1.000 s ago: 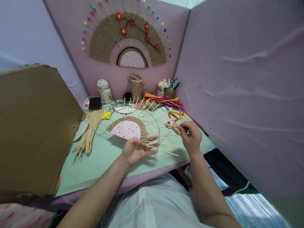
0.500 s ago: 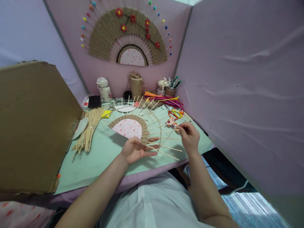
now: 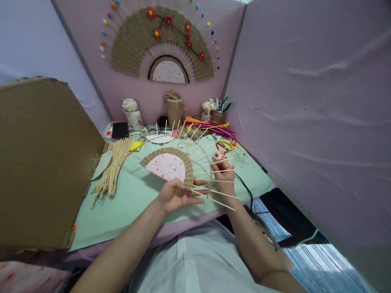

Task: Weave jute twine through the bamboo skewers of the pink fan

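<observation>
A half-round fan lies on the pale green table. It has a pink dotted centre, a woven twine band and thin wooden sticks spreading outward. My left hand grips its lower right edge, thumb on top and fingers stretched beneath the sticks. My right hand is among the sticks on the right side, fingers closed in a pinch on something too small to make out, perhaps the twine.
A bundle of loose sticks lies at the left beside a big cardboard sheet. Jars, a twine roll, coloured pipe cleaners and scissors sit at the back. A finished fan hangs on the wall.
My right hand has moved left, in among the fan's sticks. The fan has shifted slightly right and nearer to me, still in my left hand.
</observation>
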`<state>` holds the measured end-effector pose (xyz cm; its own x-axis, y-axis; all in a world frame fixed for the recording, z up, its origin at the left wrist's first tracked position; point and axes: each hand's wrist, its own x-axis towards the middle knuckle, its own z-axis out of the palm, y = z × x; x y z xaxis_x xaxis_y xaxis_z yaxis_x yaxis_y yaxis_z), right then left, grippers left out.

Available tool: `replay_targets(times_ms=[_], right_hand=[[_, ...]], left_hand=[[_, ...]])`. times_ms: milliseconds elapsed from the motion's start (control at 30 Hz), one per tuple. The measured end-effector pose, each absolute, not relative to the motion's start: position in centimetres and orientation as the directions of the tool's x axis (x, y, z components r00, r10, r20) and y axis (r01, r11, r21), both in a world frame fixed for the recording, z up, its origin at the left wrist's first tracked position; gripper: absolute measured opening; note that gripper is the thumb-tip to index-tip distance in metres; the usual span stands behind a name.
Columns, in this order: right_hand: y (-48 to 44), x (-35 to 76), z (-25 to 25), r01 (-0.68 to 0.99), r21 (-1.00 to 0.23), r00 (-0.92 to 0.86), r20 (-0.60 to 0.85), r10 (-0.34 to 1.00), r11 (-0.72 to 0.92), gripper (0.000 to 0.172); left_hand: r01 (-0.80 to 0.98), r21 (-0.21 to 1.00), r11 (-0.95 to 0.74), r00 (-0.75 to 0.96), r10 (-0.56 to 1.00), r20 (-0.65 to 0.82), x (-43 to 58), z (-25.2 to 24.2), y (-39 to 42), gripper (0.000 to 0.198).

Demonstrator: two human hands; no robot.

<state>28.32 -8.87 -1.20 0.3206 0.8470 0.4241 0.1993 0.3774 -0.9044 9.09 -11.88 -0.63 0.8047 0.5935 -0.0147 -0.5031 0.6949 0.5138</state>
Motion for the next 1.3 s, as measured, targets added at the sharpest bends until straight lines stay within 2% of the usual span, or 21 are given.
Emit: replay_targets(times_ms=[133, 200, 367, 533, 733, 933, 1133, 1300], right_hand=[[-8.8, 29.1, -1.2, 0.207, -0.892, 0.34, 0.45, 0.826, 0.401, 0.021], [-8.9, 29.7, -1.1, 0.266, -0.878, 0.353, 0.473, 0.807, 0.398, 0.022], [-9.3, 30.9, -0.7, 0.51, -0.74, 0.275, 0.623, 0.733, 0.438, 0.027], [-9.5, 31.3, -0.5, 0.585, -0.655, 0.183, 0.682, 0.708, 0.479, 0.026], [-9.6, 31.4, -0.1, 0.629, -0.566, 0.072, 0.725, 0.685, 0.533, 0.027], [-9.8, 32.1, 1.0, 0.676, -0.445, -0.002, 0.796, 0.605, 0.588, 0.027], [-9.8, 33.3, 2.6, 0.684, -0.317, -0.173, 0.805, 0.568, 0.657, 0.012], [-9.8, 34.1, 4.0, 0.656, -0.343, -0.207, 0.775, 0.597, 0.672, 0.008]], left_hand=[[-0.486, 0.533, 0.692, 0.815, 0.58, -0.009, 8.9, -0.6, -11.9, 0.051], [-0.477, 0.552, 0.684, 0.812, 0.583, -0.021, 8.8, -0.5, -11.9, 0.048], [-0.416, 0.588, 0.694, 0.817, 0.57, -0.094, 7.6, -0.6, -12.0, 0.046], [-0.453, 0.595, 0.664, 0.775, 0.623, -0.106, 5.7, -1.0, -12.3, 0.045], [-0.437, 0.574, 0.692, 0.812, 0.578, -0.079, 4.9, -1.4, -12.7, 0.045], [-0.43, 0.583, 0.69, 0.81, 0.58, -0.09, 5.1, -1.3, -12.7, 0.046], [-0.409, 0.613, 0.676, 0.798, 0.591, -0.119, 4.7, -1.2, -12.7, 0.045], [-0.361, 0.632, 0.686, 0.812, 0.565, -0.15, 3.9, -1.1, -12.6, 0.043]])
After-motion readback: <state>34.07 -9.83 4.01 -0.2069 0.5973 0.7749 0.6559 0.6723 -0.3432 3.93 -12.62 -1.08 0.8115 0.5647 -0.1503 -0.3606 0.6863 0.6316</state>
